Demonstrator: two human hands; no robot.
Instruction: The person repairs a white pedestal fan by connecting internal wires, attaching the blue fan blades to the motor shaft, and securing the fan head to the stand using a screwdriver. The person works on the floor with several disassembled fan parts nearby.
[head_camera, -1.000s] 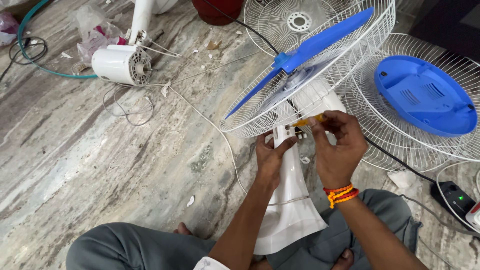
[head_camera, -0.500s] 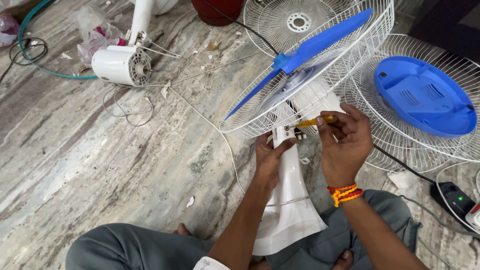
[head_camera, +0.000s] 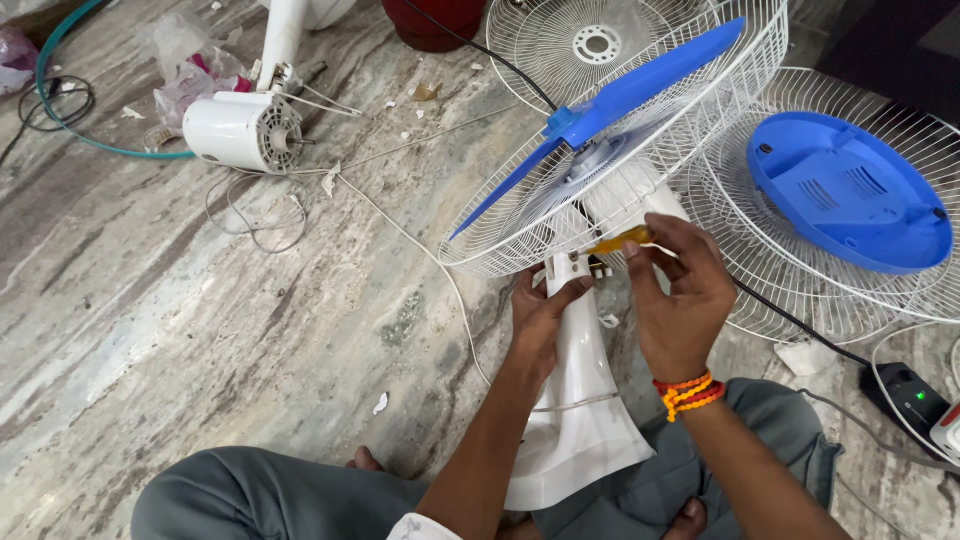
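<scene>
You are at the fastening step: your left hand (head_camera: 540, 320) grips the white fan stand (head_camera: 578, 400) lying across your lap, while your right hand (head_camera: 680, 300) pinches a yellow-handled screwdriver (head_camera: 618, 240) at the neck under the wire guard (head_camera: 640, 170), so next likely needs steady, square turning.

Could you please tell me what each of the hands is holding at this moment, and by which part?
The left hand grips the white fan stand near its upper neck. The right hand holds a screwdriver by its amber handle, fingers wrapped around it.
</scene>
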